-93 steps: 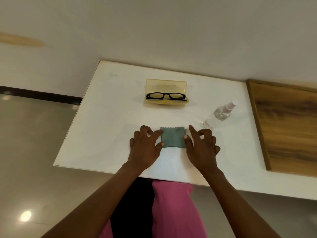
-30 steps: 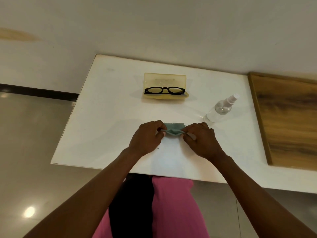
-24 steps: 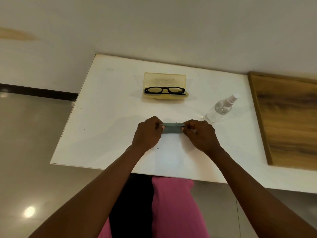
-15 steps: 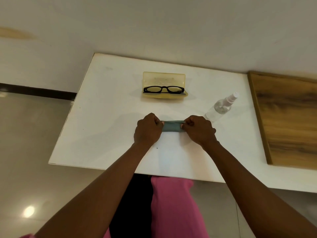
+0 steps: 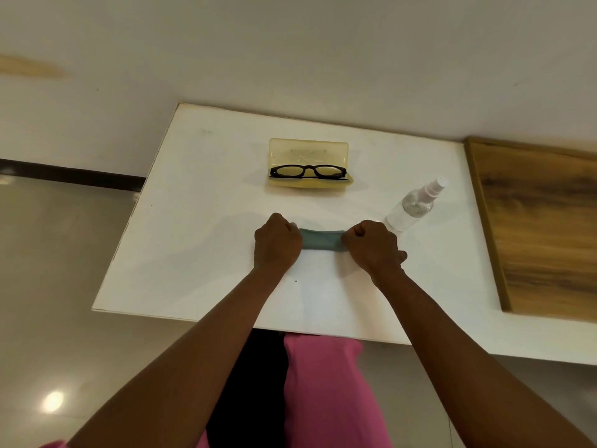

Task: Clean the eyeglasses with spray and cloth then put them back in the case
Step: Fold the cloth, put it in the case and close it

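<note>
A small grey-green cloth (image 5: 320, 239) is stretched flat between my two fists on the white table (image 5: 200, 240). My left hand (image 5: 277, 243) grips its left edge and my right hand (image 5: 372, 245) grips its right edge. Beyond them, black-framed eyeglasses (image 5: 308, 172) lie folded in an open yellow case (image 5: 309, 150) with its lid raised toward the wall. A clear spray bottle (image 5: 414, 205) with a white nozzle lies on its side to the right of my right hand.
A brown wooden surface (image 5: 542, 227) adjoins the table on the right. The wall runs along the table's far edge. Shiny floor tiles lie to the left, and my pink-clothed lap sits below the near edge.
My hands lifted the cloth's near corners, folded it over away from me, and closed into fists on its two ends, pulling it taut a little farther from the table's front edge.
</note>
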